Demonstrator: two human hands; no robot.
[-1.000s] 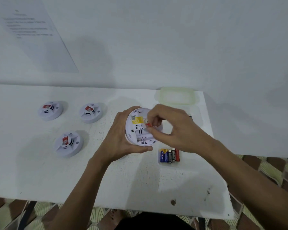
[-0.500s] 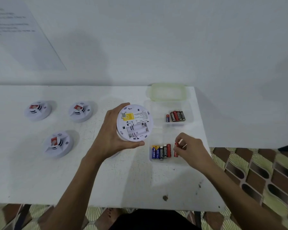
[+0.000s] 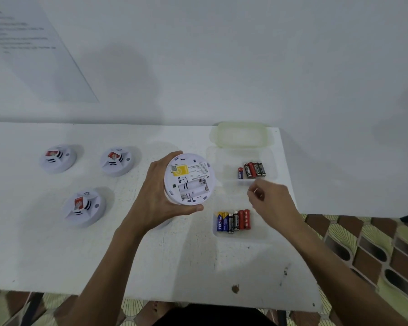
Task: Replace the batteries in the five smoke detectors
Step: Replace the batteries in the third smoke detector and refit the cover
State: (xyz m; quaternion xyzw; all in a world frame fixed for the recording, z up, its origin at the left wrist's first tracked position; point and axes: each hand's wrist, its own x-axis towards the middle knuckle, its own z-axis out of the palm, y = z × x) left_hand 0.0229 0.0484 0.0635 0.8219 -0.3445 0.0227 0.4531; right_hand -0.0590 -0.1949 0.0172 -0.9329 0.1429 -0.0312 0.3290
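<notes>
White table (image 3: 57, 255), left hand (image 3: 156, 201) grasping smoke detector (image 3: 190, 178) — right hand (image 3: 272, 202) blurred, grip unclear

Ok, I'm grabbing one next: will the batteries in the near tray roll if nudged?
Probably yes: the batteries are round cylinders lying loose, side by side. The tray has a low wall that would likely stop them. Glossy wrappers may slip in a light pinch.

- A plain indoor room, maybe a home: bare white wall (image 3: 222, 55), scuffed white tabletop (image 3: 57, 255).
- Brown-and-green patterned floor tiles (image 3: 375, 250); printed sheet (image 3: 33, 55) on the wall.
</notes>
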